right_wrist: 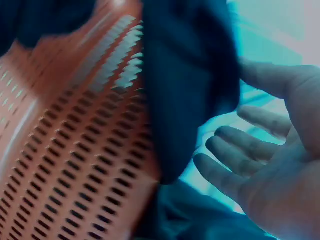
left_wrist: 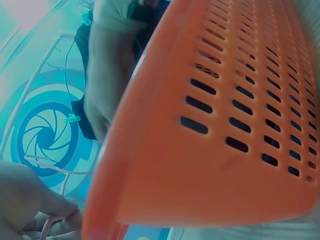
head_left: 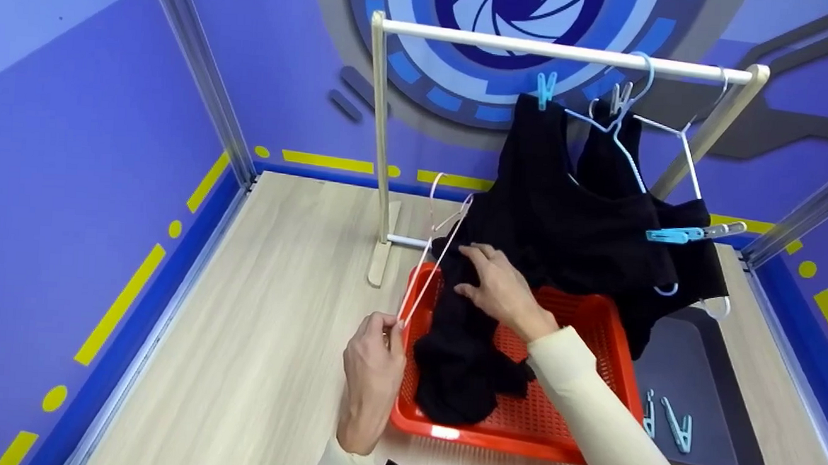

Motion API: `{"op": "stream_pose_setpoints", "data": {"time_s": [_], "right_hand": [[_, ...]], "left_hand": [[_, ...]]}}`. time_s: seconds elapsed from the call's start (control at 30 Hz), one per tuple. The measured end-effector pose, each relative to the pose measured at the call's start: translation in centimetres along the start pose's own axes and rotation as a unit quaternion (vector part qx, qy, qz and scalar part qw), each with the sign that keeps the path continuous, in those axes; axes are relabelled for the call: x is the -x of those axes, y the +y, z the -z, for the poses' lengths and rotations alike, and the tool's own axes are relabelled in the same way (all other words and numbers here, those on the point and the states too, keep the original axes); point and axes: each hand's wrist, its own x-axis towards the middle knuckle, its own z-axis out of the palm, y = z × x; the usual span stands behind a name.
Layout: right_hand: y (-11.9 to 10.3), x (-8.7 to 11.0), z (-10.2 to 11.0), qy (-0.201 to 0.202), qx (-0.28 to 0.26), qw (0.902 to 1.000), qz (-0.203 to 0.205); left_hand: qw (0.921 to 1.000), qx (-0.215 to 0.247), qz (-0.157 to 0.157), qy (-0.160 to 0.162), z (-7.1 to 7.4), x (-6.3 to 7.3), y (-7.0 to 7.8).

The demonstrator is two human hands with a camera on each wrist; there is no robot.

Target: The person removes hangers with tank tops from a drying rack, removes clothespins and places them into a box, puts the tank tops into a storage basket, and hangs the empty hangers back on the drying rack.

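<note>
Pinching pink hanger (head_left: 438, 263) with left hand (head_left: 373, 361), centre frame; holding right hand (head_left: 506, 292), fingers loosely spread, at black garment (head_left: 456, 355) in red basket (head_left: 502, 441), centre. Noting black tops (head_left: 577, 230) on rack (head_left: 495, 40), upper right, hiding basket's far edge; grey tray (head_left: 694, 371), lower right.

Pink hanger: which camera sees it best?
The head view, because the pink hanger shows its hook and long sides there. The left wrist view shows only part, held in the left hand; the right wrist view shows none.

Head view looks down; both close wrist views share the basket (left_wrist: 220, 117).
</note>
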Motion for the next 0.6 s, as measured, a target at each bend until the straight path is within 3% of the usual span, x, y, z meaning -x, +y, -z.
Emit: {"op": "stream_pose_setpoints", "data": {"time_s": [0.13, 0.4, 0.6], "right_hand": [[1.0, -0.6, -1.2, -0.015, 0.017, 0.9997, -0.010], [1.8, -0.2, -2.3, 0.096, -0.005, 0.9953, 0.017], [1.5, 0.0, -1.2, 0.166, -0.032, 0.9856, 0.008]], "left_hand": [[1.0000, 0.003, -0.004, 0.002, 0.0, 0.0, 0.0], [0.9999, 0.004, -0.009, 0.006, -0.1, 0.0, -0.1], [0.9999, 0.003, -0.012, 0.010, -0.1, 0.1, -0.2]]}}
